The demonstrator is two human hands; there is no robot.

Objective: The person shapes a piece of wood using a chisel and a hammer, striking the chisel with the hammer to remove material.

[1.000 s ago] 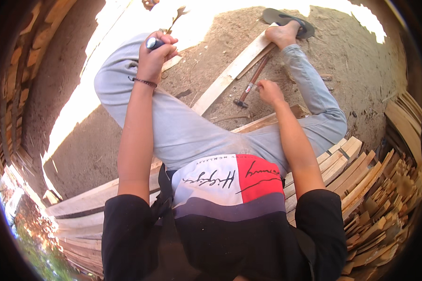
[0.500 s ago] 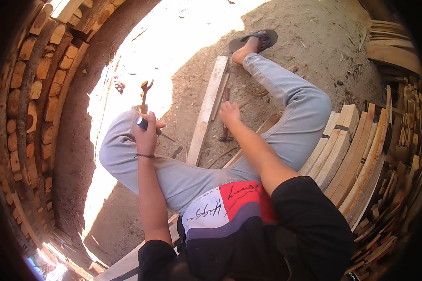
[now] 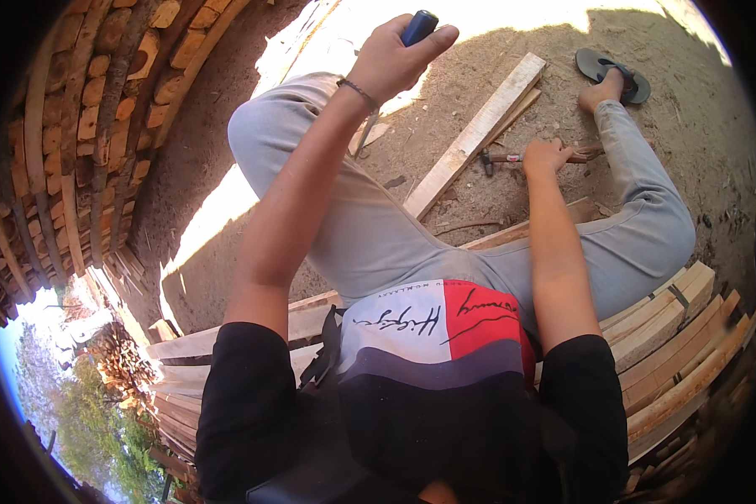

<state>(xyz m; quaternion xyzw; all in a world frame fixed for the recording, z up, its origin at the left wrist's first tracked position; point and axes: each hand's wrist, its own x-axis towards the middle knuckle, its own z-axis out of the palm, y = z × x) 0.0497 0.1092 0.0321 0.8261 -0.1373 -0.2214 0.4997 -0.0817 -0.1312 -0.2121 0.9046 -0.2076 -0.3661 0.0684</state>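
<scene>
My left hand (image 3: 399,63) is raised over my bent left knee. Its fingers are closed round a dark blue cylindrical handle (image 3: 420,28), whose end sticks up past the thumb; what tool it belongs to is hidden. Below that wrist shows a thin grey strip (image 3: 364,133), and I cannot tell whether it joins the handle. My right hand (image 3: 548,157) is down at the ground between my legs, closed on the wooden handle of a hammer (image 3: 506,157). The hammer's dark head points left, towards a pale wooden plank (image 3: 479,130) lying on the sand.
A thinner wooden strip (image 3: 519,116) lies alongside the plank. Stacked timber (image 3: 147,76) rises at the left. I sit on long planks (image 3: 311,323), and more boards (image 3: 655,332) lie at the right. My sandalled right foot (image 3: 609,84) rests on the sand.
The view has swung round. My left hand has lifted with the blue handle, away from beside the knee. My right hand, earlier beside the hammer's handle, is now closed on it.
</scene>
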